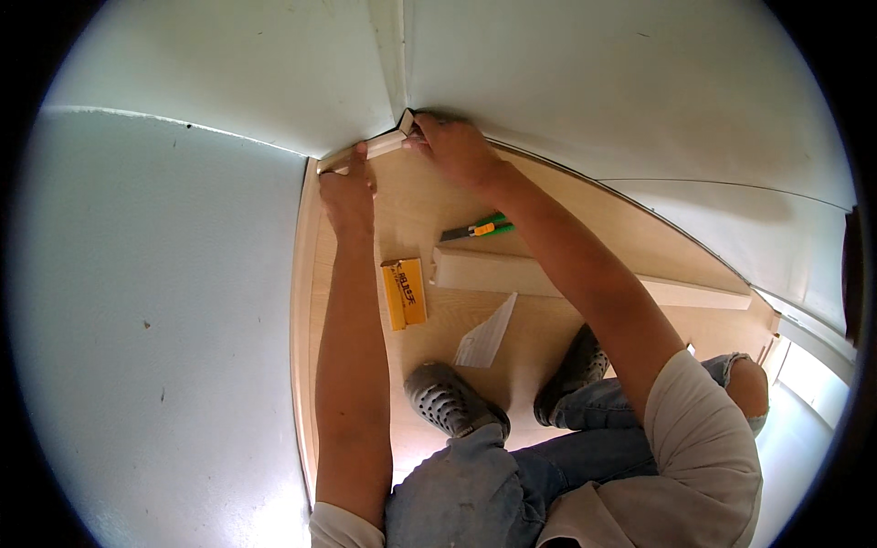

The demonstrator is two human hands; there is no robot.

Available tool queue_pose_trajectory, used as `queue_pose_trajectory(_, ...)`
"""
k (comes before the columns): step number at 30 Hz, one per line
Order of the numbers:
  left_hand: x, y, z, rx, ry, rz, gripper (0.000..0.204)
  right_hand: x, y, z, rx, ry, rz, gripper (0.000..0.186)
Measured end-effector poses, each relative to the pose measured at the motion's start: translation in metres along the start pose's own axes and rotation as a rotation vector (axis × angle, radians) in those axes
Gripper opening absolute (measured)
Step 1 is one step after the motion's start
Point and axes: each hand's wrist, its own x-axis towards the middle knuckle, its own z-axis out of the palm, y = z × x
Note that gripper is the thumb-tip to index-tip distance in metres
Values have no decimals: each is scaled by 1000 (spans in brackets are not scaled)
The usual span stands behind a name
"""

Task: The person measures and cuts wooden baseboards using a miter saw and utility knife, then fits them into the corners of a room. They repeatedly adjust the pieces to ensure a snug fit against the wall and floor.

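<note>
1. Fingers of the left hand (347,196) bend over the left end of a short pale strip (384,143), one of them stretched up across its face – whether they close round it or only press, I cannot tell
2. Fingers of the right hand (461,151) are drawn together at the strip's other end, beside a small angled piece (407,121) in the corner; what they grip is hidden by the hand itself
3. The short strip lies low along the foot of the back wall (301,68), from near the left-hand trim (301,365) to the corner, so this stretch looks placed; whether it is fixed does not show
4. Work appears only part done – a long pale strip (493,272) lies loose on the wood-look floor (402,215), passing behind the right forearm, and a dark seam runs along the foot of the right wall (639,100)
5. Near the loose strip lie a green and yellow cutter (482,229), a yellow packet (405,292) and a pointed white scrap (489,336), all untouched by either hand
</note>
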Motion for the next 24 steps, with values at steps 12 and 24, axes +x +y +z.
queue_pose_trajectory(12, -6, 3, 17, -163, -21, 83, 33, 9, -8, -12, -230, -127, 22, 40)
queue_pose_trajectory(24, 3, 1, 18, -240, -5, -13, 26, 8, -7, -7, -117, -32, 43, 38)
